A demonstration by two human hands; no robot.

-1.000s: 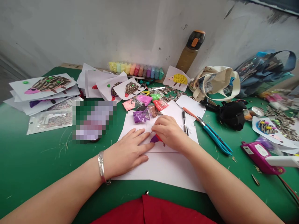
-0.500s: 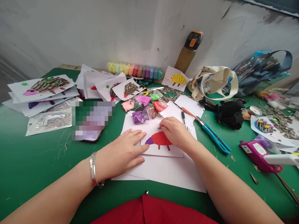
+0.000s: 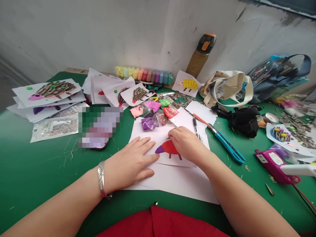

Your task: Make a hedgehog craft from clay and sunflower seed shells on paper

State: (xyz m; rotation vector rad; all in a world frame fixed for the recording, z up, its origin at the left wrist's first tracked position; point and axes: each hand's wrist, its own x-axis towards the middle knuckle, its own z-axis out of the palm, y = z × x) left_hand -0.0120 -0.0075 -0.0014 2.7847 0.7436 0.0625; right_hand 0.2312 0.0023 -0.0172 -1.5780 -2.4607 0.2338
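Note:
A white card with a hedgehog shape of red clay point(image 3: 170, 146), purple-snouted and brown-legged, lies on larger white paper point(image 3: 182, 184). My left hand point(image 3: 133, 161) is spread flat at the card's left side, fingers apart, holding it down. My right hand point(image 3: 186, 143) is pinched at the top of the red body. A small dark tip, seemingly a sunflower seed, shows beside its fingertips; most of it is hidden. Just behind are bags of purple clay point(image 3: 150, 122), red clay point(image 3: 171, 112) and other colours.
Right of the paper lie a pen point(image 3: 196, 126) and a blue utility knife point(image 3: 229, 147). Finished hedgehog cards point(image 3: 53, 90) and a phone point(image 3: 101, 128) are on the left. Loose sunflower seeds point(image 3: 184, 98), a bottle point(image 3: 201, 56), a canvas bag point(image 3: 227, 87) and a purple glue gun point(image 3: 276, 166) lie around.
The whole view has shifted slightly to the right. My right hand stays pinched over the red clay body, its fingertips a little lower; my left hand stays flat by the card.

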